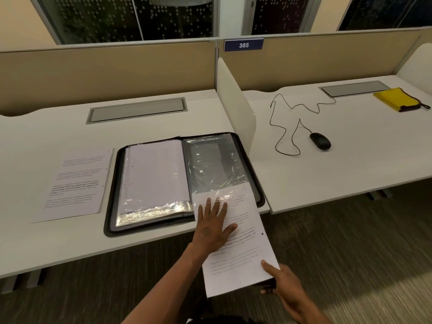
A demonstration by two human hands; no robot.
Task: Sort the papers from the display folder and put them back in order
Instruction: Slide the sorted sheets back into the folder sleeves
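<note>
The long white desk carries everything, with a pale upright divider at its right end. On it lies the black zip-edged display folder, opened flat: its left page holds a white sheet behind a crinkled clear sleeve, and its right sleeve looks dark and empty at the top. Just left of the folder, 1 printed white sheet lies flat on the desk.

The printed page I am handling has its top edge at the mouth of the right sleeve, while most of it overhangs the desk edge toward me. My left hand lies flat on it, fingers straight and spread. My right hand pinches the near corner, thumb on top, fingers curled beneath.

My worry is the overhang: nothing supports that lower half but my pinch, so a loose grip could let it droop and crease. Pushing against the crinkled plastic mouth could also buckle the page.
</note>
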